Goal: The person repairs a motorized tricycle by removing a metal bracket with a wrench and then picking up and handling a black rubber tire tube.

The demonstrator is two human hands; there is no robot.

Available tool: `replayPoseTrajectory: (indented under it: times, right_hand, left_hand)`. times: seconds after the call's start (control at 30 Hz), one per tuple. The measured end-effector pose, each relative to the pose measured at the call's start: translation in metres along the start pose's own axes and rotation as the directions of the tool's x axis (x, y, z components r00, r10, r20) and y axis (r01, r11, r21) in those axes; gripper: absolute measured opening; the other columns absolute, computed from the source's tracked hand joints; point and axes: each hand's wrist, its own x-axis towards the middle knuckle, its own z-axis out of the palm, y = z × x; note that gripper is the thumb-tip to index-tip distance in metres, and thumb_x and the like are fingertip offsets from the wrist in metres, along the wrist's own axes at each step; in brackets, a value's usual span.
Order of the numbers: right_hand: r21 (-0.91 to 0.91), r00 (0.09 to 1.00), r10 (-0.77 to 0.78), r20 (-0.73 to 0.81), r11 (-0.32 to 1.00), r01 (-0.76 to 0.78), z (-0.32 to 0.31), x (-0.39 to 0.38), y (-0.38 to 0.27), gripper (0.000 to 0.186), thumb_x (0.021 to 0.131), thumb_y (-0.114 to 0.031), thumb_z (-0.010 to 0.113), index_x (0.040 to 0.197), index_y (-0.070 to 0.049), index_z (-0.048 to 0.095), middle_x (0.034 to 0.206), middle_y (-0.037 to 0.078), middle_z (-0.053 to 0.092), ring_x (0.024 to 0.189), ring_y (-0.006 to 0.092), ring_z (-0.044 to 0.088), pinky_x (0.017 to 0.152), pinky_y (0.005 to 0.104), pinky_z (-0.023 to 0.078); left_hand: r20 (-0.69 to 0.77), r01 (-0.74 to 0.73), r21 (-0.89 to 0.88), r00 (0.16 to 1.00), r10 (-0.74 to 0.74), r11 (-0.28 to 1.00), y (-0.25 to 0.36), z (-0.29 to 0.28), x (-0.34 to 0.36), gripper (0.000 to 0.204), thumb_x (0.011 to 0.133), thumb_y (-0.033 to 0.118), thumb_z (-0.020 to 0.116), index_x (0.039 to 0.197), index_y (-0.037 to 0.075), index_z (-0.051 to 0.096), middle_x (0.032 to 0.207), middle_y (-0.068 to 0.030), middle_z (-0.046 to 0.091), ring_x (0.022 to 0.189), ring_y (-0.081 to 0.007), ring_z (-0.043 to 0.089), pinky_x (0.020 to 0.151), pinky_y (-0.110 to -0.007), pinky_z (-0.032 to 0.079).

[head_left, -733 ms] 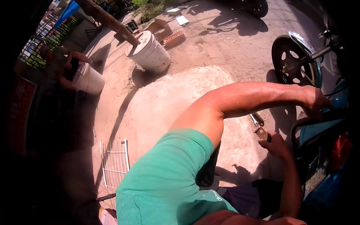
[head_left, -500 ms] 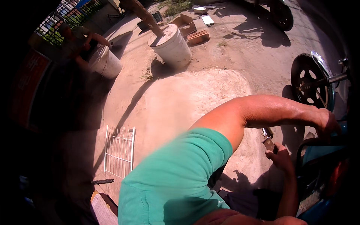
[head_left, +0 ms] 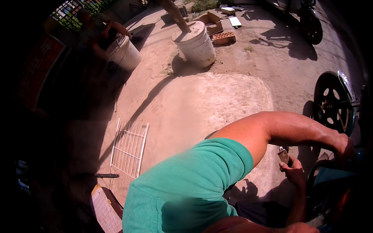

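My left arm, in a green sleeve, arches across to the right. My left hand [head_left: 344,149] is at the teal and black body [head_left: 326,175] of a two-wheeler, its fingers hidden in shadow. Lower down, my right hand [head_left: 293,167] pinches a small brown, flat metal piece [head_left: 283,156] between thumb and fingers. A shiny metal tool, partly hidden, shows just beyond that piece. The two-wheeler's black spoked front wheel [head_left: 326,108] stands above my left hand.
Another person [head_left: 89,31] bends at a white bucket [head_left: 128,56] at upper left. A second bucket [head_left: 196,48] holds a wooden post. A brick [head_left: 223,39], cardboard box [head_left: 213,23], white wire rack [head_left: 140,155] and parked two-wheeler [head_left: 311,29] are on the ground around me.
The view has turned, so the surroundings sit further right, with the front wheel lower. My left hand has shifted lower in the picture; my right hand still grips the metal piece.
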Motion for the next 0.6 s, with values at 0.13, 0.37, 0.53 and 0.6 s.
replayPoseTrajectory:
  times: [0.13, 0.37, 0.53, 0.6]
  right_hand:
    - [-0.069, 1.0, 0.01, -0.004, 0.998, -0.01, 0.006, -0.002, -0.01, 0.031, 0.085, -0.018, 0.071, 0.108, 0.001, 0.065, 0.072, 0.004, 0.064, 0.065, 0.0124, 0.058, 0.062, 0.0305, 0.047]
    - [-0.113, 1.0, 0.014, -0.006, 0.993, -0.015, 0.009, -0.001, -0.016, 0.037, 0.085, -0.02, 0.071, 0.114, 0.002, 0.066, 0.08, 0.011, 0.068, 0.074, 0.0179, 0.064, 0.071, 0.0337, 0.051]
    - [-0.259, 0.999, 0.04, -0.019, 0.965, -0.044, -0.005, -0.007, -0.032, 0.043, 0.085, -0.035, 0.074, 0.108, 0.0, 0.066, 0.093, 0.019, 0.068, 0.087, 0.0279, 0.066, 0.078, 0.0393, 0.05]
    - [-0.312, 0.998, 0.045, -0.041, 0.948, -0.056, -0.013, -0.011, -0.019, 0.046, 0.087, -0.042, 0.07, 0.103, 0.001, 0.063, 0.092, 0.019, 0.067, 0.089, 0.0332, 0.066, 0.08, 0.0408, 0.05]
  left_hand:
    - [0.021, 0.008, 0.019, 1.0, -0.008, 1.0, 0.003, -0.003, -0.011, 0.064, 0.084, 0.048, 0.069, 0.139, 0.018, 0.058, 0.124, -0.0126, 0.068, 0.114, -0.0319, 0.065, 0.093, -0.042, 0.052]
    - [0.028, -0.022, -0.004, 0.999, 0.022, 1.0, 0.012, -0.014, -0.022, 0.064, 0.081, 0.044, 0.069, 0.139, 0.019, 0.058, 0.121, -0.0138, 0.069, 0.111, -0.0315, 0.066, 0.09, -0.042, 0.053]
    - [-0.132, -0.048, -0.025, 0.99, 0.044, 0.999, 0.021, -0.039, -0.054, 0.064, 0.08, 0.038, 0.069, 0.14, 0.019, 0.056, 0.106, -0.0187, 0.072, 0.099, -0.0359, 0.07, 0.084, -0.043, 0.056]
    - [-0.055, 0.028, -0.143, 0.998, -0.036, 0.989, 0.023, -0.042, -0.049, 0.064, 0.08, 0.036, 0.068, 0.14, 0.019, 0.055, 0.108, -0.0215, 0.071, 0.102, -0.0376, 0.069, 0.087, -0.045, 0.055]
